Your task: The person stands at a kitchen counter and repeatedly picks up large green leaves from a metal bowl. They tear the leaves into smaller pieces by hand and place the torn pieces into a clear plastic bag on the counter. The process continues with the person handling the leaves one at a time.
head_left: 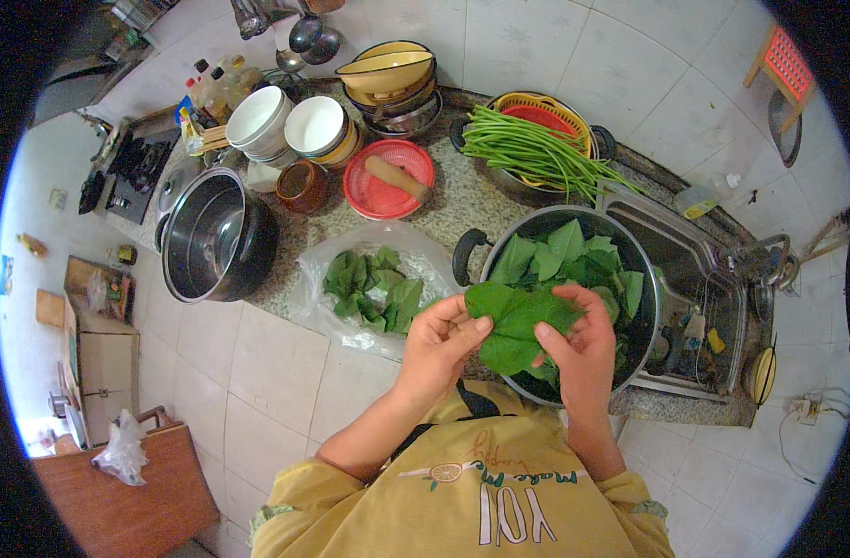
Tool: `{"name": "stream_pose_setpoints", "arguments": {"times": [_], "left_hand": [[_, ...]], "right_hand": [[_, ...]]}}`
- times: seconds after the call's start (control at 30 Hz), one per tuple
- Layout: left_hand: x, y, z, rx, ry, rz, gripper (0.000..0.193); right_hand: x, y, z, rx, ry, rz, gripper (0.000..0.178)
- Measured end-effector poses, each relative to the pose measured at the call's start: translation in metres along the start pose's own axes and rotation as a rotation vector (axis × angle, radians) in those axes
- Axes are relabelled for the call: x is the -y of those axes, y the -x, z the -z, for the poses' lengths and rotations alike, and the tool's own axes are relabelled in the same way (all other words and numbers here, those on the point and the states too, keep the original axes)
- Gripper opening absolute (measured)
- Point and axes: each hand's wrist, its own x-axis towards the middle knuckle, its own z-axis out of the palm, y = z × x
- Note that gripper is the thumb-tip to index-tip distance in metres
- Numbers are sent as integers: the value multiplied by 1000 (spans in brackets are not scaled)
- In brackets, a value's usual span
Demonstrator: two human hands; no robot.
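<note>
Our left hand point(437, 340) and right hand point(583, 346) pinch leafy greens point(515, 321) at nine and three o'clock, the right nearer the pot's point(641, 324) middle, towards two.

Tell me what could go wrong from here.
The leaves held between the left hand and right hand might tear if pulled unevenly. The plastic bag lies at the front edge of the counter, so a bump could knock it off. The long green stalks overhang their yellow basket and could slide out.
</note>
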Motion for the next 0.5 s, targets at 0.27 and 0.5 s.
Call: {"name": "stream_pose_setpoints", "arguments": {"times": [0.27,0.5], "left_hand": [[-1,-3,-2,-87,-13,-41,20],[-3,-7,-1,-74,145,-5,21]], "right_hand": [[6,8,-1,45,43,11,47],[-2,12,7,114,357,44,47]]}}
